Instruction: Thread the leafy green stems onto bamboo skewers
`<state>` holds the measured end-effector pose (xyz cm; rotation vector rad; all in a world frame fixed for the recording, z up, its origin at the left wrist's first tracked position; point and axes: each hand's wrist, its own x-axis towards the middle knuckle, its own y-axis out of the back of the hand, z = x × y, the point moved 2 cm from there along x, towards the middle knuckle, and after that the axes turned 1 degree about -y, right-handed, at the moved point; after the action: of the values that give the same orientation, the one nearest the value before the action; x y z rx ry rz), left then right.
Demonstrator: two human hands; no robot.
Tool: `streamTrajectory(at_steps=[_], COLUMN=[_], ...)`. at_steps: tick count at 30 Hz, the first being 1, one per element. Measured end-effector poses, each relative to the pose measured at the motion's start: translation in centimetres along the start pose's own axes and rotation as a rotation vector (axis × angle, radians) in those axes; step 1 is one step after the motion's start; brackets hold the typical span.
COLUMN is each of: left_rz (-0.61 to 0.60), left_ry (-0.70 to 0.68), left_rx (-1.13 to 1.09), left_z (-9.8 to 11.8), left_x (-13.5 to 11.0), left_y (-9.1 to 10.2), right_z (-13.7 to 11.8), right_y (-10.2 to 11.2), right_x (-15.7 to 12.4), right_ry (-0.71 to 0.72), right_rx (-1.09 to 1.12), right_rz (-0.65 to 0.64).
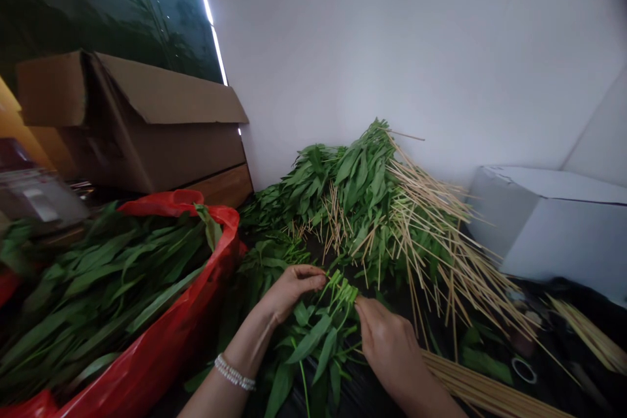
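Note:
Both my hands are at a small row of leafy green stems (341, 289), folded side by side and hanging leaves down over dark plastic. A thin bamboo skewer seems to run through the stems, though it is mostly hidden. My left hand (298, 287), with a beaded bracelet (234, 373) on its wrist, pinches at the left end of the row. Closed at the right end is my right hand (389, 343), its fingertips partly hidden. Behind them lies a large pile of skewered greens (365, 173), its bare sticks (441, 222) fanning out rightward.
On the left a red plastic bag (196, 294) holds loose long leaves (117, 268). Beyond it stands an open cardboard box (181, 150). A white box (563, 222) sits at right. Bare skewers (490, 385) lie by my right forearm, near a white ring (524, 370).

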<state>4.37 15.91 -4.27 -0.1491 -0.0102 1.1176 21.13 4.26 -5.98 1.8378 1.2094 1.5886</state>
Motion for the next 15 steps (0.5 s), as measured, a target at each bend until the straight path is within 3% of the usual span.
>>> streamTrajectory(at_steps=[4, 10, 12, 15], left_rz=[-0.029, -0.235, -0.187, -0.004], left_ry=[-0.014, -0.135, -0.175, -0.238], left_rx=[0.031, 0.150, 0.174, 0.125], left_z=[0.0, 0.3, 0.6, 1.3], left_x=[-0.1, -0.5, -0.5, -0.4], left_y=[-0.4, -1.1, -0.8, 0.3], right_z=[-0.1, -0.1, 0.1, 0.6], right_y=[-0.1, 0.2, 0.6, 1.2], right_x=[0.0, 0.2, 0.3, 0.5], right_ry=[-0.002, 0.039, 0.069, 0.097], right_rx=[0.010, -0.034, -0.043, -0.066], right_rz=[-0.011, 0.020, 0.037, 0.072])
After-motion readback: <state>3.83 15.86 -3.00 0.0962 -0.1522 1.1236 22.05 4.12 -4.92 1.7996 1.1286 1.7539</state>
